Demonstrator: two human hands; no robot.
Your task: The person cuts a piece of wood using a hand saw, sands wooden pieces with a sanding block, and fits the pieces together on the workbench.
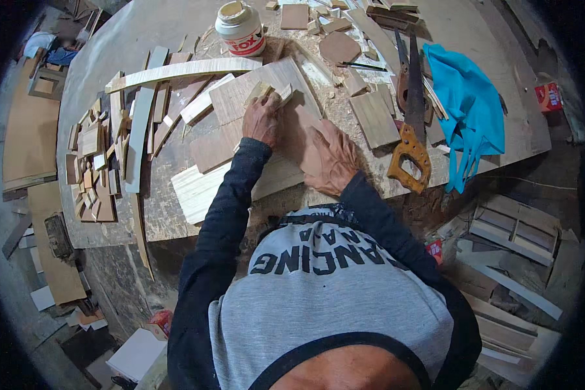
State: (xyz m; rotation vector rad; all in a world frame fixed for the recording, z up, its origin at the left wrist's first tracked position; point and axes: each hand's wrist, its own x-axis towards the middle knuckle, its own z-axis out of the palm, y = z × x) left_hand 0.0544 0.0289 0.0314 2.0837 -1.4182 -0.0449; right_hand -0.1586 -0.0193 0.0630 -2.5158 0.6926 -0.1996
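My left hand point(262, 122) is closed around a small light wooden block point(259, 90) and rests on a flat brown board point(291, 77). Its fingers hide most of the block, so I cannot tell whether anything is wrapped around it. Lying with fingers stretched along the same board's right side, my right hand point(332, 158) bears on it near the table's front edge. Beneath the brown board, a pale plank point(195, 195) shows at the lower left.
A white tub point(240, 29) stands open behind the boards. Wood offcuts point(91, 159) pile up at the left, beside a long curved strip point(182, 73). To the right lie a handsaw point(411, 156), a turquoise cloth bag point(467, 97) and a rectangular wooden piece point(374, 120).
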